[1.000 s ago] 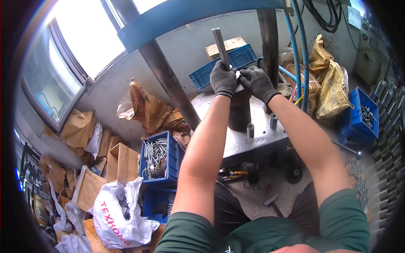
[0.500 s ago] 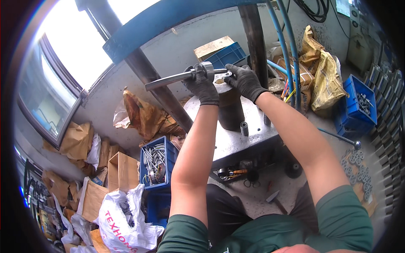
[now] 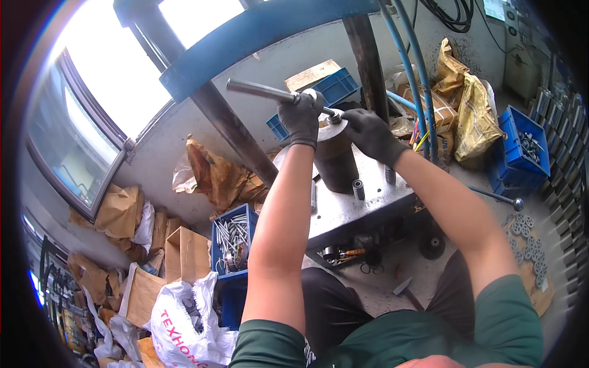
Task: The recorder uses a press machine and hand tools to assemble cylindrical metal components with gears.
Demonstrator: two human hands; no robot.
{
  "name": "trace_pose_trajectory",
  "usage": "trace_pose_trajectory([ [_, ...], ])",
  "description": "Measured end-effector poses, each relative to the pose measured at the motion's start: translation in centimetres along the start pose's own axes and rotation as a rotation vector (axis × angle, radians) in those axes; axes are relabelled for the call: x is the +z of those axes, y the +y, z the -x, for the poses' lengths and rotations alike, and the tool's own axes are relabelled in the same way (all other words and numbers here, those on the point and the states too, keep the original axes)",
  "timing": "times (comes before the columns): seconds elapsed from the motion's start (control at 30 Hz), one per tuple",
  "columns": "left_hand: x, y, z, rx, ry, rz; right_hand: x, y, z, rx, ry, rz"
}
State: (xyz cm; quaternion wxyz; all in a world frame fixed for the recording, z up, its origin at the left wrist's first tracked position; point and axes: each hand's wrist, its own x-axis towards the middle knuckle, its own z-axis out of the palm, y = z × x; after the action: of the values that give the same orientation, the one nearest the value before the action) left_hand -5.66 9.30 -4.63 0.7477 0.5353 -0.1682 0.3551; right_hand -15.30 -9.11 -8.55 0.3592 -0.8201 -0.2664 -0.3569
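Observation:
My left hand (image 3: 299, 119), in a dark glove, grips a metal rod (image 3: 261, 91) that points up to the left. A thick ring (image 3: 315, 98) sits by its knuckles. My right hand (image 3: 371, 135), gloved alike, has its fingertips closed at a small metal bushing (image 3: 334, 117) by the rod's other end, above a dark upright cylinder (image 3: 335, 162). How the bushing meets the rod is hard to make out. The cylinder stands on a metal press table (image 3: 374, 190), with another small bushing (image 3: 358, 189) upright in front of it.
A blue press frame (image 3: 257, 37) with dark posts (image 3: 366, 67) rises behind. To the left, a blue crate (image 3: 250, 214) holds metal pins. Blue crates (image 3: 521, 153) of parts stand right. A hammer (image 3: 403, 286) lies on the floor, near many metal rings (image 3: 527, 245).
The rod's free end has swung upward and slightly right. The small bushing has come lower, over the cylinder's top, and my right hand has shifted right and down with it.

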Motion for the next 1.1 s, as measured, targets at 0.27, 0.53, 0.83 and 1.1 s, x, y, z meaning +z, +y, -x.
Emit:
trace_pose_trajectory([
  [0.27,2.4,2.6,-0.1,0.014,-0.043,-0.392,-22.3,-7.1,12.1,-0.181,-0.383,0.504],
  [0.53,2.3,3.4,1.4,-0.07,-0.113,-0.133,-31.8,-1.5,19.3,0.154,-0.557,0.793],
  [0.83,2.6,3.1,0.3,-0.036,-0.173,-0.214,-27.7,5.6,6.3,-0.061,0.166,0.651],
  [1.1,2.4,2.8,-0.7,-0.034,-0.121,-0.329,-26.3,10.6,2.7,0.03,0.178,0.8],
])
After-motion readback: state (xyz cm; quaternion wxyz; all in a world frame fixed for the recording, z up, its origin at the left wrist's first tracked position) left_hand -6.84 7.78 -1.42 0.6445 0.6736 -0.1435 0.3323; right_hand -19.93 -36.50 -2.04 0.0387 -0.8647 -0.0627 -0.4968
